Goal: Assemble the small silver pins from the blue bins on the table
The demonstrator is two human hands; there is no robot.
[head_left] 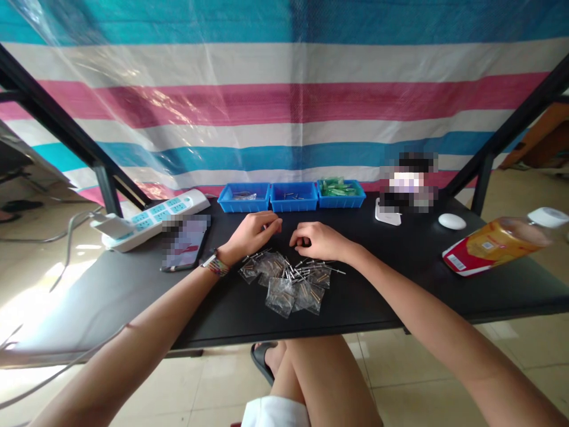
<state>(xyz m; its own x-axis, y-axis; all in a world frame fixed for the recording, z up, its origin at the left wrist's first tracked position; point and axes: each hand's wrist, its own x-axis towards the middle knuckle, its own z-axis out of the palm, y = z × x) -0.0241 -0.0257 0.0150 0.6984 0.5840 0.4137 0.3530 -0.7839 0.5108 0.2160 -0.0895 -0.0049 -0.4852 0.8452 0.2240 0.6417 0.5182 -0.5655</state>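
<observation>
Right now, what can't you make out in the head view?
All in the head view.
Phone: screen blurred out.
Back-right item: blurred out.
Left hand and right hand: curled fingers hide whatever they pinch.
Left blue bin: contents too small to tell.
Bottle: label print too small.

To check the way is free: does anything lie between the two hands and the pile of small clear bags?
Nothing visible does. The left hand and the right hand are at the far edge of the pile.
</observation>
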